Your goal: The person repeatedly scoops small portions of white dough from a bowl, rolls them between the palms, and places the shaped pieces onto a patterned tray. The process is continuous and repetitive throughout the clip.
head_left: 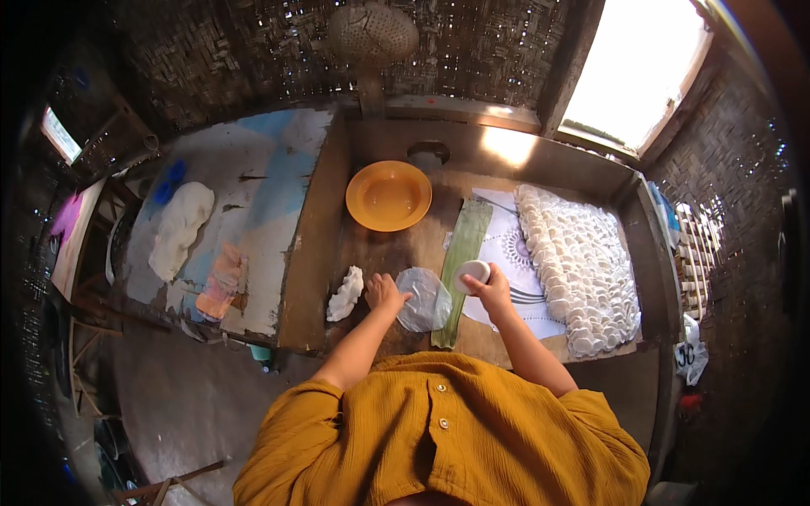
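My right hand (496,291) grips a white round disc, lid-like in shape (471,274), over a long green leaf strip (466,253). My left hand (385,292) is palm down with its fingers apart, the thumb at the edge of a round, clear plastic sheet (423,302). That sheet lies flat on the wooden worktop, just left of the leaf. Beside my left hand rests a lumpy piece of white dough (344,295). To the right, many flat white rounds (582,274) overlap in rows on a patterned white cloth (510,244).
An orange bowl (353,207) stands at the back of the worktop. Raised wooden boards (312,244) edge the work area. On the left table (261,169) lies a large white dough mass (181,232). A window (637,67) opens at the back right.
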{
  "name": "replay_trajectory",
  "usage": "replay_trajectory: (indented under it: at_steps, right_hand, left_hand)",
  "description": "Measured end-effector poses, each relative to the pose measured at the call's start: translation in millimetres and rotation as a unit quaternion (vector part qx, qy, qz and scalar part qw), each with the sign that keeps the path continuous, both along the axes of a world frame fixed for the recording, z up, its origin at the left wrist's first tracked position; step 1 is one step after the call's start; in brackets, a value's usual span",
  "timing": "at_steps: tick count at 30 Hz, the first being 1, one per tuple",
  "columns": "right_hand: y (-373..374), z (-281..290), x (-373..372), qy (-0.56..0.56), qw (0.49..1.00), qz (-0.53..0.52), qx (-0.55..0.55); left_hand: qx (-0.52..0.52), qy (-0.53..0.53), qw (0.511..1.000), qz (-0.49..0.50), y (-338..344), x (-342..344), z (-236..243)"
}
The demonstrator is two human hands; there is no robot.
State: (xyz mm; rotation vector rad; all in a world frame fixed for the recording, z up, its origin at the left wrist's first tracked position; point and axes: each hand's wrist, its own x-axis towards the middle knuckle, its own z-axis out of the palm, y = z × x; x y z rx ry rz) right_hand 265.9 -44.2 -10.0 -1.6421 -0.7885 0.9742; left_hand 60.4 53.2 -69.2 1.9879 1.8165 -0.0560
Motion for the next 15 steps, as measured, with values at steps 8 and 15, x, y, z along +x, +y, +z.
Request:
replay_trajectory:
  at_steps: [8, 15]
  right_hand:
    - [-9, -3, 9, -0.113, 0.993, 0.008, -0.011]
    - [5, 20, -18, 0.181, 0.968, 0.163, 0.067]
  left_hand:
    - [0.198, -0.417, 0.834, -0.301, 11, -2, 39]
    - [-0.150, -0.495, 0.824, -0.230, 25, -15, 127]
